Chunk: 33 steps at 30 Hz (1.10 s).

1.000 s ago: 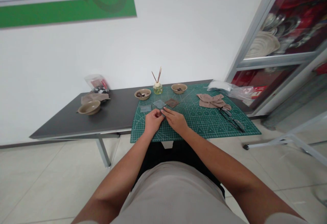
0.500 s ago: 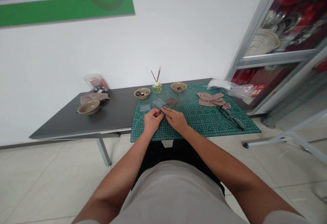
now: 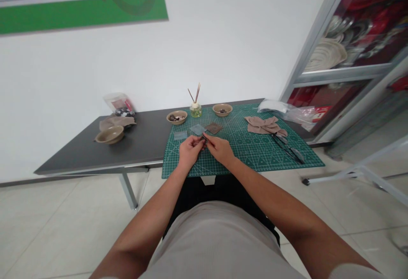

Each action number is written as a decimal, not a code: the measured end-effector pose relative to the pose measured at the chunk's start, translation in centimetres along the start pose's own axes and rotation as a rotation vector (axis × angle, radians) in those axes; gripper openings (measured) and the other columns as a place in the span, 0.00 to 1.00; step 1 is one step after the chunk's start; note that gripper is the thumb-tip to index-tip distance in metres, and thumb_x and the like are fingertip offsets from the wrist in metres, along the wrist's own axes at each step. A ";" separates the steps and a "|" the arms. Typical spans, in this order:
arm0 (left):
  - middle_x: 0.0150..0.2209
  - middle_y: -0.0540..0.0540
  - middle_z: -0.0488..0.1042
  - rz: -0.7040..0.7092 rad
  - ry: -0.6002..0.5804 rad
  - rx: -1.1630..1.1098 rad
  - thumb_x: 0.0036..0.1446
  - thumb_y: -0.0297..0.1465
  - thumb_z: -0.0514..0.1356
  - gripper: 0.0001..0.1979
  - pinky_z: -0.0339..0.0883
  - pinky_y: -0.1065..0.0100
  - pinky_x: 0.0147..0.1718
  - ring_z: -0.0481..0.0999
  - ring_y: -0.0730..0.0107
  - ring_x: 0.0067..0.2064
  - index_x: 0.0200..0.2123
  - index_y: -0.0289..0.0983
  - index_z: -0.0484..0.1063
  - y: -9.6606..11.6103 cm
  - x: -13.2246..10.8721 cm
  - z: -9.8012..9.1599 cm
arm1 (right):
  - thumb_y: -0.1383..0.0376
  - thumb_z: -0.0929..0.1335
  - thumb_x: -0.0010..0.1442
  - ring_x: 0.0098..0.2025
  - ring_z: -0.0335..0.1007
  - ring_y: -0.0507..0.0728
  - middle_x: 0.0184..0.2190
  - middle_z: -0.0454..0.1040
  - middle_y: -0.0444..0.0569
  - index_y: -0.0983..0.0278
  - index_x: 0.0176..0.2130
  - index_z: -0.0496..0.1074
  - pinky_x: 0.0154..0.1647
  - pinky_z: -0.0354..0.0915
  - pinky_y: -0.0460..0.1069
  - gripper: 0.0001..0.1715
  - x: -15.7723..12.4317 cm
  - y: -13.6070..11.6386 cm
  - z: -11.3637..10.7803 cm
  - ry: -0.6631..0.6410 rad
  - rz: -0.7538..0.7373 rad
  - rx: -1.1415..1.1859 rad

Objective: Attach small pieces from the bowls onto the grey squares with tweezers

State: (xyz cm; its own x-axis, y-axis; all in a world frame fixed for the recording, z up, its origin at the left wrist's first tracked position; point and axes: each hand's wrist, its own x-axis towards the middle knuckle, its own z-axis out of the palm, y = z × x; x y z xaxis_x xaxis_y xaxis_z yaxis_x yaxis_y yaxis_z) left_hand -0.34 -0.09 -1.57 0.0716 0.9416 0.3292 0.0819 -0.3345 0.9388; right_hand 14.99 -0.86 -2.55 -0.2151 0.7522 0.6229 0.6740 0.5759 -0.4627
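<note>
Over the green cutting mat (image 3: 255, 153), my left hand (image 3: 189, 150) and my right hand (image 3: 219, 148) meet with fingers pinched together. Between their fingertips is a small dark piece (image 3: 204, 139), mostly hidden, whose kind I cannot make out. Just beyond the fingers lie two blue-grey squares (image 3: 198, 129) and a brown square (image 3: 213, 128), flat on the mat. A tan bowl (image 3: 177, 121) with dark and light bits in it stands behind them at the left. Another tan bowl (image 3: 222, 114) with small dark pieces is at the right.
A glass bottle with sticks (image 3: 195, 110) stands between the bowls. On the right are a brown cloth (image 3: 263, 124), eyeglasses (image 3: 288, 148) and clear plastic packaging (image 3: 287, 110). A third bowl (image 3: 110, 139), a cloth and a bag (image 3: 121, 105) sit on the dark table (image 3: 79, 151) at left.
My right-hand fingers have curled in more, and the small piece has turned between the fingertips. Both hands stay in the same place over the mat.
</note>
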 end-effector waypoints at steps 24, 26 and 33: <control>0.23 0.55 0.68 0.070 0.088 0.148 0.51 0.33 0.61 0.06 0.61 0.73 0.26 0.67 0.76 0.24 0.29 0.37 0.68 0.4 0.1 0.2 | 0.70 0.61 0.63 0.54 0.71 0.55 0.54 0.73 0.47 0.59 0.57 0.68 0.54 0.68 0.51 0.24 0.1 -0.4 -0.3 0.028 -0.010 0.000; 0.21 0.56 0.65 0.090 0.070 0.252 0.49 0.30 0.61 0.06 0.59 0.73 0.26 0.64 0.76 0.24 0.25 0.37 0.67 0.5 0.2 0.2 | 0.71 0.61 0.63 0.55 0.70 0.55 0.57 0.70 0.46 0.58 0.57 0.69 0.55 0.68 0.51 0.24 0.0 -0.5 -0.3 -0.002 -0.066 -0.016; 0.22 0.54 0.69 0.046 0.055 0.291 0.50 0.32 0.62 0.06 0.61 0.73 0.27 0.67 0.75 0.25 0.25 0.37 0.70 1.1 -0.2 0.0 | 0.71 0.61 0.63 0.54 0.71 0.56 0.56 0.71 0.49 0.60 0.57 0.69 0.55 0.68 0.52 0.24 -0.1 -0.6 -0.1 -0.022 -0.055 -0.074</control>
State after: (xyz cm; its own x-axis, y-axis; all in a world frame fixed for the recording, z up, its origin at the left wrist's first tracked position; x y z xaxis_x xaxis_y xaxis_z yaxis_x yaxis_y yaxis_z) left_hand -0.30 -0.63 -0.65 0.0286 0.9234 0.3828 0.3620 -0.3666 0.8571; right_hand 14.67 -1.31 -2.31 -0.2675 0.7275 0.6318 0.7108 0.5917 -0.3803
